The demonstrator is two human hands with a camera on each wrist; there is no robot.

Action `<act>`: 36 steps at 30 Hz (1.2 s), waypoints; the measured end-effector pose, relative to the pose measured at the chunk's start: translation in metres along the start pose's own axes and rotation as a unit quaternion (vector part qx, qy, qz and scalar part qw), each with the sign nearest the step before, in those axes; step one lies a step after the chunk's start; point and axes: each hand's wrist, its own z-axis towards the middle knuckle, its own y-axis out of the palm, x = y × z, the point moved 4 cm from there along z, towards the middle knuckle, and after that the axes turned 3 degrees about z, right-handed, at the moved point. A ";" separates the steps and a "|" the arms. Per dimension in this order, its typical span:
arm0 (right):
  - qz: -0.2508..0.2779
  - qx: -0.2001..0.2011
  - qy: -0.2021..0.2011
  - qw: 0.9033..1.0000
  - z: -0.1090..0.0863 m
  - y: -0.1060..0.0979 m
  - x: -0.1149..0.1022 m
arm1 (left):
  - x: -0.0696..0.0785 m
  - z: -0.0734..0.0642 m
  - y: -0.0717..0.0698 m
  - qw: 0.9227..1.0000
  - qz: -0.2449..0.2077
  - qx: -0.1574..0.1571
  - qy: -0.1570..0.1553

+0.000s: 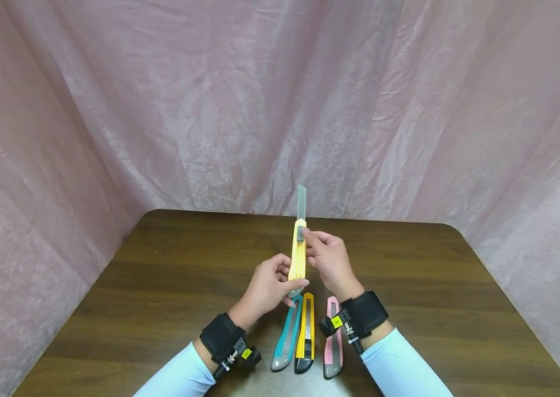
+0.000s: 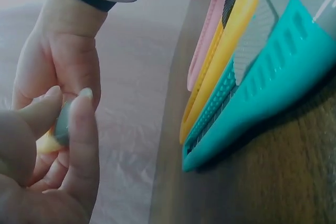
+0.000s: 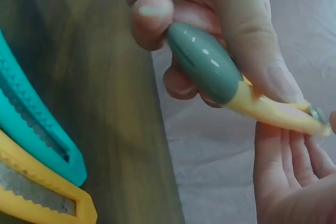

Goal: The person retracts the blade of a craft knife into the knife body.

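A pale yellow utility knife [image 1: 297,255] with a grey end cap [image 3: 202,64] stands up in front of me, its long blade [image 1: 301,202] slid out and pointing away. My left hand [image 1: 267,281] grips the lower end of the handle, thumb across the front. The right hand [image 1: 330,262] pinches the knife near the top, with its thumb at the grey slider [image 1: 300,234]. On the table under the hands lie three more utility knives: teal [image 1: 287,336], deeper yellow [image 1: 306,333] and pink [image 1: 332,344].
The brown wooden table [image 1: 161,298] has rounded far corners. Behind it hangs a pink curtain [image 1: 240,110]. Black straps with small cameras [image 1: 366,314] sit on both wrists, the right one overlapping the pink knife in the head view.
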 end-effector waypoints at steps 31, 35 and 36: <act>-0.075 0.026 -0.131 0.988 -0.014 -0.020 -0.010 | 0.000 -0.008 0.020 0.996 -0.049 -0.043 0.062; -0.112 0.035 -0.140 0.983 -0.013 -0.020 -0.008 | -0.004 -0.009 0.021 0.996 -0.053 -0.039 0.067; -0.121 0.038 -0.142 0.982 -0.013 -0.020 -0.007 | -0.005 -0.009 0.021 0.996 -0.052 -0.037 0.068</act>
